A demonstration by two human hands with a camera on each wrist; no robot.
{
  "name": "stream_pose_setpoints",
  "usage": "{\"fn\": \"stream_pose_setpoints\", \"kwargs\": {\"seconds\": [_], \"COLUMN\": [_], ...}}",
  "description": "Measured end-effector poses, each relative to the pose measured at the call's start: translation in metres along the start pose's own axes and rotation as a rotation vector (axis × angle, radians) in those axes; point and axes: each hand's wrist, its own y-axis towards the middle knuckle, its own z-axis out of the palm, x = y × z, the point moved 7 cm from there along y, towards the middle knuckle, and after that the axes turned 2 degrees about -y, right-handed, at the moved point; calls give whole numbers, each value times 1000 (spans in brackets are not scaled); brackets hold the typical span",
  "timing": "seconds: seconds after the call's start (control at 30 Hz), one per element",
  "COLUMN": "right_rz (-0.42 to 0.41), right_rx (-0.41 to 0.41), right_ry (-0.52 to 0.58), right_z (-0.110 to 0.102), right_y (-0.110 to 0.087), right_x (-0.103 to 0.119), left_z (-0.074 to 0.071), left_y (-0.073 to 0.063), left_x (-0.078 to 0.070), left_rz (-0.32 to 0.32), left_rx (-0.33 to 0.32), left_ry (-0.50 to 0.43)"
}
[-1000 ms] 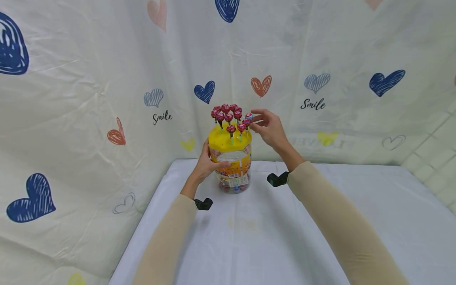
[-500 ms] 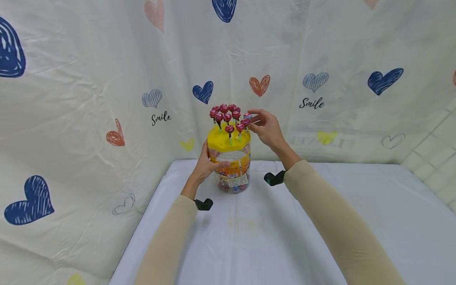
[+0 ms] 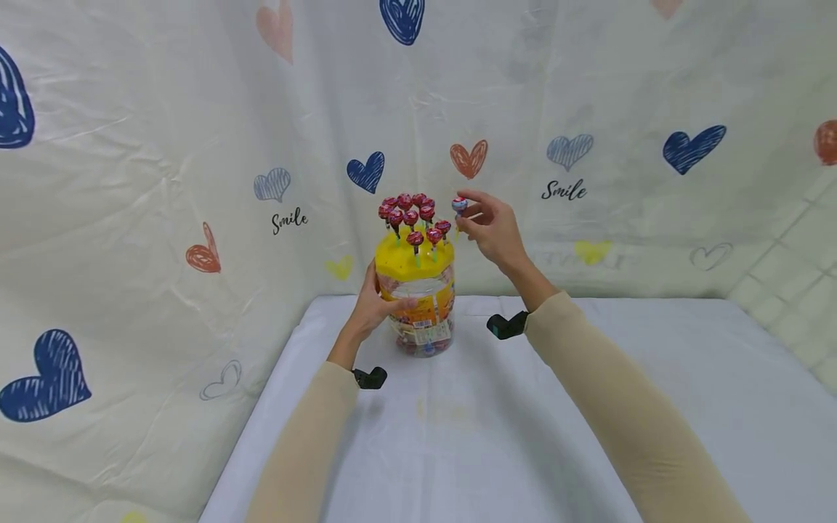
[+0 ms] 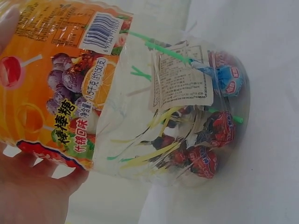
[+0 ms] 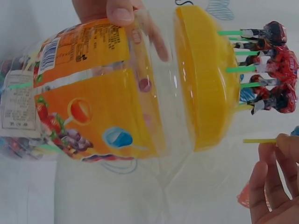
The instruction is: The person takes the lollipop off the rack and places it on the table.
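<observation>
Your right hand (image 3: pixel 492 226) has thumb and fingertips closed in a light pinch on one lollipop (image 3: pixel 460 205), head up and stick down. Its wrapper looks blue with some red, and the right wrist view shows the yellow stick's bare end apart from the lid. Your left hand (image 3: pixel 371 309) is wrapped partway round the candy jar (image 3: pixel 423 317), thumb across the front label. The jar stands upright on the white-covered table (image 3: pixel 458 457), with more wrapped lollipops in its clear base. Red-wrapped lollipops (image 5: pixel 280 65) stand in a cluster on its yellow lid (image 5: pixel 208 84).

You seem to be working single lollipops at the lid; whether this one is going in or coming out, I can't tell. Your next move likely calls for a steady jar and, if inserting, the stick lined up over a free spot without knocking its neighbours.
</observation>
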Motion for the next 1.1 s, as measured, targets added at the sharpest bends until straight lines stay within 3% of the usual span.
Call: {"fn": "stream_pose_setpoints", "kwargs": {"seconds": [0.67, 0.83, 1.1], "right_rz": [181, 240, 324], "right_rx": [76, 84, 94], "right_ry": [39, 80, 59], "right_z": [-38, -42, -44], "right_y": [-50, -65, -89], "right_x": [-60, -79, -114], "left_z": [0, 0, 1], "left_y": [3, 4, 3], "left_x": [4, 4, 3], "left_rz": [49, 50, 51], "left_rx": [7, 11, 18], "left_ry": [-3, -19, -33]}}
